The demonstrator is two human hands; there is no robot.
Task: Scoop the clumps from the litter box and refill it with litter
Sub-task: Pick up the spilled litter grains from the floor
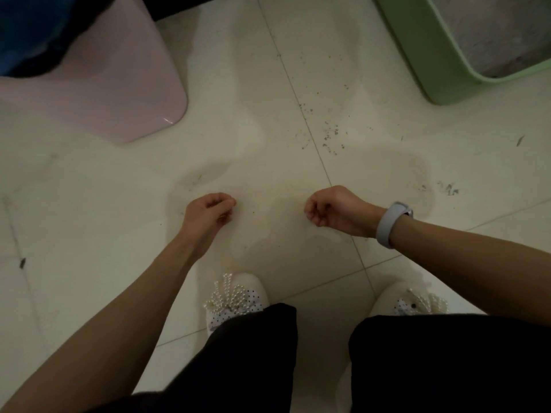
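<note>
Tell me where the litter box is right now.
The green litter box sits at the top right of the head view, on the tiled floor ahead of the right hand, with scattered litter grains between them.

Bin (119, 84) on the floor (89, 204) at far left, litter box (441, 55) at far right holding litter (501, 34), scattered grains (328, 135) on the floor between them, left hand (208, 213) and right hand (334, 211) side by side above the floor nearer the person, two slippers (238, 296) below the hands.
</note>
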